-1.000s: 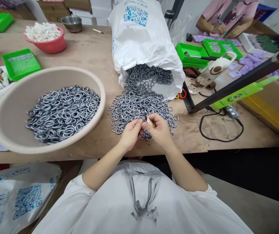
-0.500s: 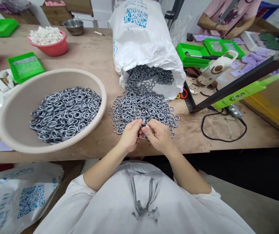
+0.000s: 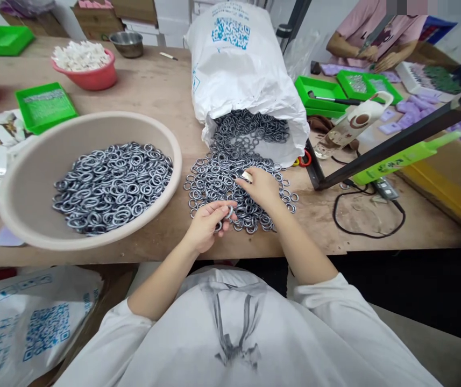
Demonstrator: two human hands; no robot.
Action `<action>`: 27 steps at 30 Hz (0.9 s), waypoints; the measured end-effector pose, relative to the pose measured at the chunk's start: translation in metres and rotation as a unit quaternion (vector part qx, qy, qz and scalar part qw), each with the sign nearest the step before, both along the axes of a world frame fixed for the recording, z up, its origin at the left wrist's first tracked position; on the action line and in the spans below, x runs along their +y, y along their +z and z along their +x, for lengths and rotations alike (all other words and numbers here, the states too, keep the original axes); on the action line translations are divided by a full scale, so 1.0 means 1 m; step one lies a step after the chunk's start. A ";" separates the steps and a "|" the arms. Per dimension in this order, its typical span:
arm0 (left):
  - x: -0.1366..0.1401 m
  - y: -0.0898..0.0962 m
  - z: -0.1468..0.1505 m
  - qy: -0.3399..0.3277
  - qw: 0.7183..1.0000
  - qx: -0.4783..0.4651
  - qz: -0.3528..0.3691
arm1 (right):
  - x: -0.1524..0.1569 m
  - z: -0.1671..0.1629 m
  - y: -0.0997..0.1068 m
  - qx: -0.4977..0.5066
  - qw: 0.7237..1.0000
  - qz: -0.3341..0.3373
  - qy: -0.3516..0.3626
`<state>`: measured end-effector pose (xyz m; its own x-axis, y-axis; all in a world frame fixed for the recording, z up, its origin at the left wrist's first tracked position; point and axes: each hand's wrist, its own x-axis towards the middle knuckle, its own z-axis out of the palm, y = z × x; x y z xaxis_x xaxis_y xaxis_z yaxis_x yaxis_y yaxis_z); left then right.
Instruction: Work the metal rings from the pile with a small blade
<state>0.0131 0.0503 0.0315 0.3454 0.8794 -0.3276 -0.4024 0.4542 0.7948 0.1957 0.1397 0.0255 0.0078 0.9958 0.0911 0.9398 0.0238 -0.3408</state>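
My left hand [image 3: 206, 226] is closed around a couple of shiny grey rings [image 3: 230, 212], just in front of a loose pile of like rings [image 3: 210, 185] on the table. Farther forward, my right hand [image 3: 264, 188] reaches over that pile, its fingers closed on a small cream-and-dark tool [image 3: 247, 176] whose exact kind I cannot make out. The pile spills from the mouth of a white sack [image 3: 246, 80] lying on its side. To the left stands a wide beige basin [image 3: 24, 215] with many more grey rings [image 3: 113, 188] inside.
At the right, a black metal frame [image 3: 359, 161] slants over a cable [image 3: 335, 209] and a green tube [image 3: 408, 158]. Green trays [image 3: 47, 107], a red bowl [image 3: 93, 78] of white pieces and a steel bowl [image 3: 127, 45] sit behind the basin. Another person [image 3: 375, 43] works at the far right.
My hands were together at the pile's front edge. The right has moved forward over the rings with the small tool, and the left has drawn slightly left, showing the rings in its fingers.
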 end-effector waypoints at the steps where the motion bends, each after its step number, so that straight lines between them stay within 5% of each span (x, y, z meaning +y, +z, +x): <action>1: 0.002 -0.001 -0.003 0.009 1.000 -0.005 -0.005 | 0.007 -0.005 0.000 -0.037 0.999 -0.015 0.001; 8: 0.010 -0.004 -0.011 0.082 0.994 -0.037 -0.061 | 0.023 -0.010 -0.007 -0.095 0.994 -0.044 -0.003; 15: 0.012 -0.001 0.000 0.065 0.997 -0.024 -0.045 | 0.020 -0.007 -0.007 -0.093 0.994 -0.058 0.027; 23: 0.022 -0.011 0.009 0.068 0.988 0.126 0.062 | 0.003 0.012 0.005 -0.019 0.999 -0.037 -0.010; 27: 0.036 -0.011 0.016 0.080 0.933 0.284 0.204 | -0.018 0.016 0.008 0.128 0.992 -0.005 0.004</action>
